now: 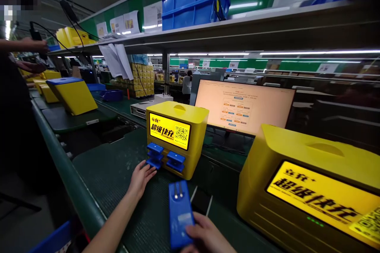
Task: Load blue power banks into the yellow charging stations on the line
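A yellow charging station (178,126) with a lit screen stands on the dark green conveyor mat (109,170). Several blue power banks (175,161) stick out of the slots in its front. My left hand (141,177) reaches to the lower left slots, its fingertips touching a protruding blue power bank (153,162). My right hand (204,235) holds another blue power bank (179,211) by its near end, pointed toward the station, two metal contacts facing up.
A second, larger yellow station (311,182) stands close on the right. A monitor (243,106) glows behind. More yellow stations (73,95) sit up the line on the left, where another person's hands (32,45) work. Blue bins (194,2) rest on the shelf above.
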The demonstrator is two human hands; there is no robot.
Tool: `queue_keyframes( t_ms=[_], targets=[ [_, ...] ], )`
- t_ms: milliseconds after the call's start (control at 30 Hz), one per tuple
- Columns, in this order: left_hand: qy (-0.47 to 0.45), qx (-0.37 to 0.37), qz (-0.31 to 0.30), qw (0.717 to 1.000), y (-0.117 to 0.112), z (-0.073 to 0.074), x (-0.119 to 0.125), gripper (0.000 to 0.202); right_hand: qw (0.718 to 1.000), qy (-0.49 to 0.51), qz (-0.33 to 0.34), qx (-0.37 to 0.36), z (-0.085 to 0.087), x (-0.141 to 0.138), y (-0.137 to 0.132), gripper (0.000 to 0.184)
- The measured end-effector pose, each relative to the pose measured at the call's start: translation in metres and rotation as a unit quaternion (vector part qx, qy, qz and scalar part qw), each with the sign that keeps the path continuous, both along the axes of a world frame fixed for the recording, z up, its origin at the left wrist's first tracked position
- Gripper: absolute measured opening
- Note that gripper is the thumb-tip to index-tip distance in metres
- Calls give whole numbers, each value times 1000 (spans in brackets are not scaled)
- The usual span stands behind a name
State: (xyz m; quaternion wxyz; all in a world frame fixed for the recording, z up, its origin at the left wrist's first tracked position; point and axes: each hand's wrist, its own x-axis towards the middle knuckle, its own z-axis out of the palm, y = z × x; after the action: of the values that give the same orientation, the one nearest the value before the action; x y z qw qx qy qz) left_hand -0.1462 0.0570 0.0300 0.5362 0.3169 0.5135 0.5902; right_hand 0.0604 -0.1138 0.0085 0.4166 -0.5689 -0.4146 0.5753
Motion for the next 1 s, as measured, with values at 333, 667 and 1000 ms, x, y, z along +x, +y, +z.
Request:
queue_keyframes(
  t_ms=[333,667,1000],
  targets=[
    [279,195,-21,940,-31,2,10,24,924,338,-177,-31,-1,-114,60,77],
    [399,265,-50,876,-40,7,26,21,893,389,-225,24,11,-91,96,56],
    [618,446,-136,633,-13,28,40,27,969,174,-167,61,-33,109,-34,55]
  ],
)
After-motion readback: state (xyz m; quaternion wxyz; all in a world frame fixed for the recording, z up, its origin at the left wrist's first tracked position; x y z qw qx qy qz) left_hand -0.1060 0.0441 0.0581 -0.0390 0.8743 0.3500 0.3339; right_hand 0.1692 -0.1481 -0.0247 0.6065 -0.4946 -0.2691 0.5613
